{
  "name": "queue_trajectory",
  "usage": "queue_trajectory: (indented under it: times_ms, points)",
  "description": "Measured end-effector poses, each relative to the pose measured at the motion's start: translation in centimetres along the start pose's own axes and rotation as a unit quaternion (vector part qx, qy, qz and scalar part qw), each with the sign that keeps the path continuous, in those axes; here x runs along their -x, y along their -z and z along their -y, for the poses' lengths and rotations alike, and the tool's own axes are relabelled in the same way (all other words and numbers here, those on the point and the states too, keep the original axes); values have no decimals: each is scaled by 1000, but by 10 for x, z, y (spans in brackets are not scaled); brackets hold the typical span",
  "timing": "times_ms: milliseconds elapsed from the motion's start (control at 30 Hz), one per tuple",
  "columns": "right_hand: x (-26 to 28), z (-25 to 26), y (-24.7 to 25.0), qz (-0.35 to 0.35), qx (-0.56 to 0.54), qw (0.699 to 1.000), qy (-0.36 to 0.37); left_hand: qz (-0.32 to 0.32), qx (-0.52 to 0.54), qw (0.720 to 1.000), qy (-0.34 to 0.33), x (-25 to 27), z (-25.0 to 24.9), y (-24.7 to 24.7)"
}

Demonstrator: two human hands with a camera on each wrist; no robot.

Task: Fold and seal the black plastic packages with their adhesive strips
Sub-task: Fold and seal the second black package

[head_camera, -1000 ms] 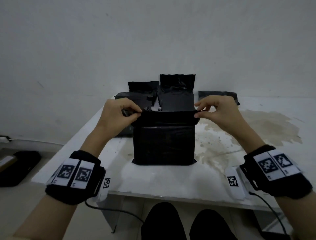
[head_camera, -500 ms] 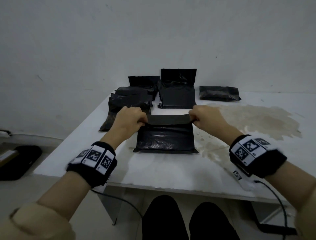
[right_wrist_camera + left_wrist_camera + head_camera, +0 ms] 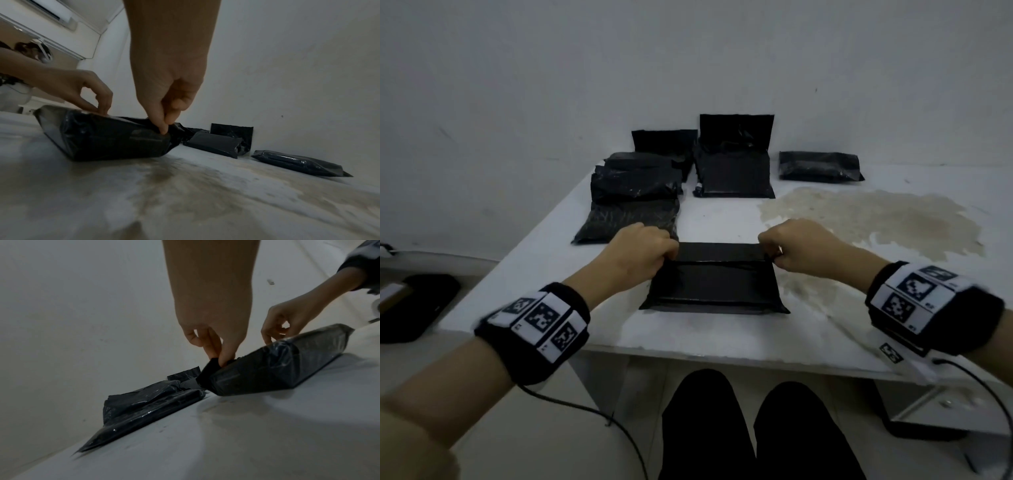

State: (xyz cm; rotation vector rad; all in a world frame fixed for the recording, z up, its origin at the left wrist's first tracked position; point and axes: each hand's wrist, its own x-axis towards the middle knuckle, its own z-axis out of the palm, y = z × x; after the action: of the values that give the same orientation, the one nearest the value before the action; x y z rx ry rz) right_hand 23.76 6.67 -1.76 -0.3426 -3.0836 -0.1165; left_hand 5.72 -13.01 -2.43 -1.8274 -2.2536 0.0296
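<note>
A black plastic package (image 3: 714, 287) lies flat near the front of the white table (image 3: 688, 339). Its top flap (image 3: 722, 251) is folded toward me over the body. My left hand (image 3: 671, 255) pinches the flap's left corner, and the left wrist view shows thumb and fingers (image 3: 223, 359) closed on the black film of the package (image 3: 267, 371). My right hand (image 3: 770, 255) pinches the right corner; in the right wrist view its fingertips (image 3: 164, 129) press the flap down on the package (image 3: 107, 136).
Several more black packages lie behind: a stack at the left (image 3: 633, 195), two with upright flaps against the wall (image 3: 734, 171), one flat at the back right (image 3: 820, 166). A brownish stain (image 3: 876, 222) covers the table's right part. A dark case (image 3: 410, 305) sits on the floor at left.
The package was held upright by its flap a second ago. It now lies flat, and both hands have come down and brought the flap over onto its body.
</note>
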Motion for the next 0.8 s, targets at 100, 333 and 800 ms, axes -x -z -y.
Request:
queue_trajectory:
  times_ms: [100, 333, 800]
  points:
    - [6, 2, 1, -35, -86, 996, -13, -7, 21, 999, 33, 2, -5, 0]
    - [20, 18, -12, -96, -243, 955, -144, -82, 89, 991, 61, 11, -23, -19]
    - [59, 58, -32, -254, -399, 829, -298, -272, 255, 920, 118, 43, -44, -46]
